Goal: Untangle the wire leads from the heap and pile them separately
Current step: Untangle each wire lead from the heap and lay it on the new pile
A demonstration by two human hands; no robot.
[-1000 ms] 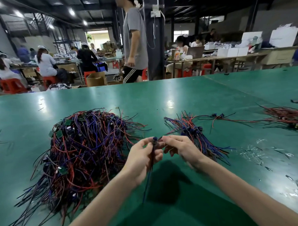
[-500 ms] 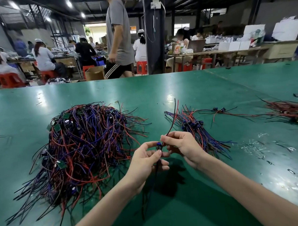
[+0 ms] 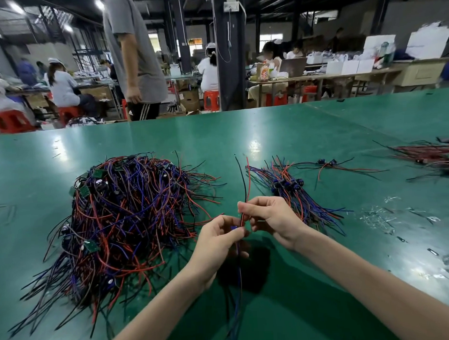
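A big tangled heap of red, blue and black wire leads (image 3: 123, 224) with small green boards lies on the green table at the left. A smaller sorted pile of leads (image 3: 293, 193) lies to the right of centre. Between them my left hand (image 3: 216, 246) pinches the blue connector of one wire lead (image 3: 245, 184), with dark wires hanging below it. My right hand (image 3: 271, 219) pinches the red and black wires just above the connector; they stick up past its fingers.
Two loose leads (image 3: 330, 165) lie beyond the sorted pile, and another bundle of red wires (image 3: 431, 155) at the far right. Clear scraps (image 3: 387, 212) litter the table (image 3: 319, 136) on the right. A person stands beyond the far edge; others sit at benches behind.
The red and black wires now stand up from my right hand's pinch, where a second ago the lead hung down from both hands. The person behind walked left.
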